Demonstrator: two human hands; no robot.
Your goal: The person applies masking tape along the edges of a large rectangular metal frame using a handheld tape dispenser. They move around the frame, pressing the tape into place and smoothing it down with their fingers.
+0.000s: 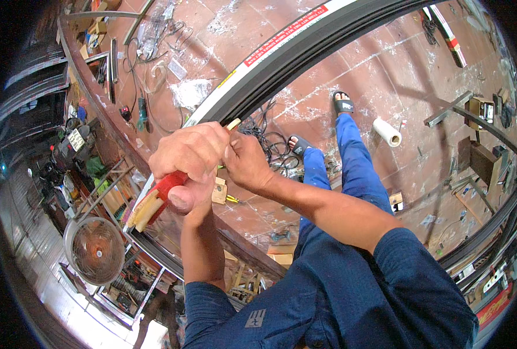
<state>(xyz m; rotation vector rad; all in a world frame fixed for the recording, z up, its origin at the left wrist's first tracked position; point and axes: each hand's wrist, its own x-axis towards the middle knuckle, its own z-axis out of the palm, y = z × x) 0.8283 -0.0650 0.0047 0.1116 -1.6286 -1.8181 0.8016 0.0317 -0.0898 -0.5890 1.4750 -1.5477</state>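
My left hand (190, 156) is closed round a red tool (170, 185) with cream, wood-like ends (145, 210) sticking out below the fist; its kind is not clear. Just right of it, my right hand (247, 161) is closed with its fingers pinched. A narrow cream tip (233, 124) shows between the hands, and what the right fingers grip is hidden. Both hands are close together over the edge of a large black-and-white frame (258, 81), which runs diagonally beneath them and bears red and yellow labels.
A brown curved metal beam (90, 96) crosses on the left. Beyond it stand a round fan (94, 251) and a motorbike (66, 151). A green power tool (143, 112), tangled black cables (264, 136), a white roll (387, 132) and metal bars (448, 109) lie on the tiled floor.
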